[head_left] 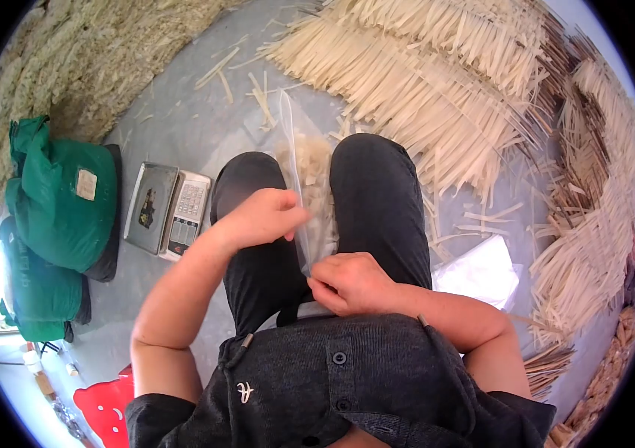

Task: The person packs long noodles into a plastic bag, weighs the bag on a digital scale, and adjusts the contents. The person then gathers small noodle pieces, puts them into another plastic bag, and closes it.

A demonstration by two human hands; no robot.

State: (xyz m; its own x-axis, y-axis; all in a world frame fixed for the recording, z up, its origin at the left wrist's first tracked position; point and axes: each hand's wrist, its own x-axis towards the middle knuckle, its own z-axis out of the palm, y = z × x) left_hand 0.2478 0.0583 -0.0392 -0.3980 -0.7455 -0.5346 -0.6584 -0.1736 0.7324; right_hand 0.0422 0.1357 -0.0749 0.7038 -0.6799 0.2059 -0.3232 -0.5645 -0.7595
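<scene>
A clear plastic bag (316, 179) with a pale strip along its top edge stands between my knees, and pale, flat pieces show through its film. My left hand (269, 216) is closed at the edge strip about halfway along, thumb and fingers pinching it. Nearer my body, my right hand (353, 282) grips the near corner of the same strip, its fingers curled. The far end of the strip rises free past my knees. Part of the bag's lower body is hidden by my legs and hands.
A digital scale (172, 209) sits on the floor at left, beside green sacks (67, 198). Stacks of pale dried strips (414, 89) lie at right, and a fluffy pale heap (101, 60) at upper left. White plastic sheets (482, 275) and a red bag (105, 409) lie nearby.
</scene>
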